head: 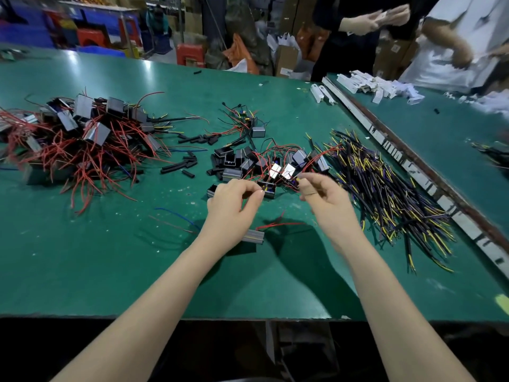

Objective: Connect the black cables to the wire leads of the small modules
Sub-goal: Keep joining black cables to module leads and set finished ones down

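Note:
My left hand [234, 201] is pinched shut over the green table, fingertips at a small black module [268, 188] with coloured leads. To its right my right hand [321, 190] pinches a thin yellow-tipped wire end near the same cluster of small modules [278, 166]. A grey module [253, 236] with red leads lies under my left wrist. The pile of black cables [385, 188] with yellow and blue ends lies to the right of my right hand. What exactly sits between my left fingertips is blurred.
A big heap of wired modules [77, 136] with red leads fills the left of the table [137, 271]. Loose black sleeves [181, 166] lie in the middle. A metal rail [413, 166] divides the tables at right. Two other people work at the far right.

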`<state>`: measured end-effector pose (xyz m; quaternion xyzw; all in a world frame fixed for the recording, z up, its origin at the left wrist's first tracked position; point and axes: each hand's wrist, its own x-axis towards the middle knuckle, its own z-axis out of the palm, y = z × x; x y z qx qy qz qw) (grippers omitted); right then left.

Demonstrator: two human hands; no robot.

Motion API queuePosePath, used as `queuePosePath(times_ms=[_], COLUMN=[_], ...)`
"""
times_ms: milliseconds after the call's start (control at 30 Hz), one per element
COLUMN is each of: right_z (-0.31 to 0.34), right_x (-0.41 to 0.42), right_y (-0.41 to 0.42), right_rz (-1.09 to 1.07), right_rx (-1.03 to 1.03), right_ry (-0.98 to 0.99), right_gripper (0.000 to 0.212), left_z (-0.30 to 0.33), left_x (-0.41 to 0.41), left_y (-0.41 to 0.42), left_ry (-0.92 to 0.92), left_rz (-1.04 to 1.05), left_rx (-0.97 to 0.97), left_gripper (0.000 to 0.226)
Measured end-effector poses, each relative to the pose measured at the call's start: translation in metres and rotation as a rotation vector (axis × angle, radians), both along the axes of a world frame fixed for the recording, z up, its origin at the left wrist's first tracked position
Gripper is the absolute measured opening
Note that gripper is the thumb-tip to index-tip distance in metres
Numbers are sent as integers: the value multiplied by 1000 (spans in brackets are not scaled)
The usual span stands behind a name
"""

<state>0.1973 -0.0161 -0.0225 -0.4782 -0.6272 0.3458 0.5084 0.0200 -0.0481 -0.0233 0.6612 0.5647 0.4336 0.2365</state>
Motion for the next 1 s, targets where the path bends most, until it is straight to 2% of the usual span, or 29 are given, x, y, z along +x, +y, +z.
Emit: queuePosePath(times_ms=[100,300,467,600,767,1000], right_z=[-12,-8,-6,-6,-2,-9], right_x=[-3,-24,-33,-34,-35,-34], right_y=[0,11,8,6,6,2], right_rz=[43,81,125,93,95,-34], right_rx=[-92,-209,-163,-239,-293,-187], right_ry=[-114,-114,-2,118,153,164], right_gripper=[11,13,12,14,14,12], left_z=[-2,-3,-4,-7,-7,-10], left_x=[2,2,4,5,6,9], left_y=[1,-1,-1,2,4,4], left_ry=[-2,-88,-86,-110,-162,-125], left_rz=[-29,-117,-119,-96,-91,-111], left_rx=[12,-16,-13,-16,-34,-52], left_gripper=[10,16,18,7,9,12])
